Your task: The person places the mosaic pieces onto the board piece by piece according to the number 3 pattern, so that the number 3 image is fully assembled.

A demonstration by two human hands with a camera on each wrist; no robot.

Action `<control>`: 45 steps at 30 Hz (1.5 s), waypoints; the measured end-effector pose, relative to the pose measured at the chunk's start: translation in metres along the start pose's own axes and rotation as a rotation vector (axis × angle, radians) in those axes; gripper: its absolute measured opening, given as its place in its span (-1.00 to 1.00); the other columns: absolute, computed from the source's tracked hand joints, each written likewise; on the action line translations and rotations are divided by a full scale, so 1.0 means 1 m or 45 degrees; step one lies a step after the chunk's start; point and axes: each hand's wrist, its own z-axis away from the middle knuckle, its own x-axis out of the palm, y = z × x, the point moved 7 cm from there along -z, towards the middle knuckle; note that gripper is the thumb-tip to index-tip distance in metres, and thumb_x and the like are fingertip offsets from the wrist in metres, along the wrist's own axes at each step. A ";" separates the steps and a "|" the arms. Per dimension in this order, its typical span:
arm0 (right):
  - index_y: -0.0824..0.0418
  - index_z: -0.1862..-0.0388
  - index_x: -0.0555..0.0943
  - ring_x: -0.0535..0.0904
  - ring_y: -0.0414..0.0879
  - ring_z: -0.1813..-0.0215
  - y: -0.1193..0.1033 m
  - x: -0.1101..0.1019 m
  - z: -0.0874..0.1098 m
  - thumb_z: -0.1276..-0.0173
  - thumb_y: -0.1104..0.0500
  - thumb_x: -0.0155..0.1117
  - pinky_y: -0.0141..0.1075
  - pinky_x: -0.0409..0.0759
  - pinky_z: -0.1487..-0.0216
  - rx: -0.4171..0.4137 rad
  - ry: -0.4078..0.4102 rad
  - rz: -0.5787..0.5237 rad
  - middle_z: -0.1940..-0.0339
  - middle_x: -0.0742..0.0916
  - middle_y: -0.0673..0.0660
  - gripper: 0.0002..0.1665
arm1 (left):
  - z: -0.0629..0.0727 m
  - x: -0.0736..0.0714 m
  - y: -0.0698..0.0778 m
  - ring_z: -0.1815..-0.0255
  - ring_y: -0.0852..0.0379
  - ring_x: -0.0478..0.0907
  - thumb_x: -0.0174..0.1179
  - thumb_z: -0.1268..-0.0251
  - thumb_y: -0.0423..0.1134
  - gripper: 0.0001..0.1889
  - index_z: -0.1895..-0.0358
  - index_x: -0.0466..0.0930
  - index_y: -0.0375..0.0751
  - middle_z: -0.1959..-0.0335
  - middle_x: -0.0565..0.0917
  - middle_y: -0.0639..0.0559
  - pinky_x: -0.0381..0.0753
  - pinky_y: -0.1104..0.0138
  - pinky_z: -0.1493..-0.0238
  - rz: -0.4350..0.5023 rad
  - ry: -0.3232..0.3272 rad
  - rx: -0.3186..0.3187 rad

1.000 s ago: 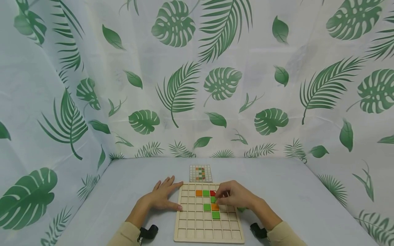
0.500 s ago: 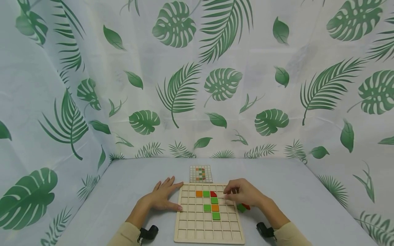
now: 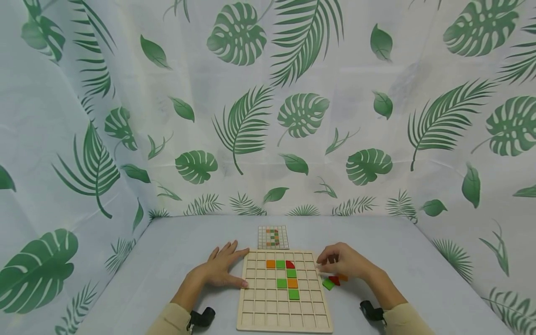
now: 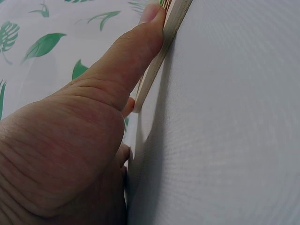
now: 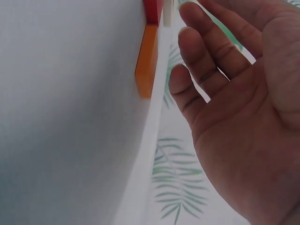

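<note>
My left hand [image 3: 220,268] lies spread at the left side of the wooden grid board [image 3: 268,320], its thumb [image 4: 126,61] touching the board's edge. Colored tiles fill several cells: a red rounded tile [image 3: 290,264] ends the upper row, after an orange tile [image 3: 271,264] and a green one [image 3: 280,264]. Below are more green tiles and an orange one [image 3: 292,283]. Over the board's right edge hovers my right hand [image 3: 345,261], fingers loosely bent and nothing visible between them. Under it lie a loose green tile [image 3: 328,284], a red tile [image 3: 334,280] and an orange tile [image 5: 147,61].
A small pattern card [image 3: 273,237] with a printed grid lies just behind the board on the pale tabletop [image 3: 201,230]. Leaf-printed cloth [image 3: 268,186] hangs behind and along both sides.
My right hand has drawn back rightward from the red rounded tile, leaving it on the board and uncovering the loose tiles. The left hand has stayed still.
</note>
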 end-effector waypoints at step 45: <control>0.08 0.34 0.77 0.56 -0.07 0.29 0.017 -0.004 0.011 -0.05 0.26 0.68 -0.33 0.58 0.39 0.181 -0.156 0.024 0.32 0.74 0.02 -0.76 | 0.003 -0.002 0.003 -0.75 -0.31 -0.20 0.43 0.00 0.46 0.11 -0.65 0.19 0.21 -0.73 -0.05 -0.26 -0.27 -0.31 -0.66 0.013 -0.021 -0.024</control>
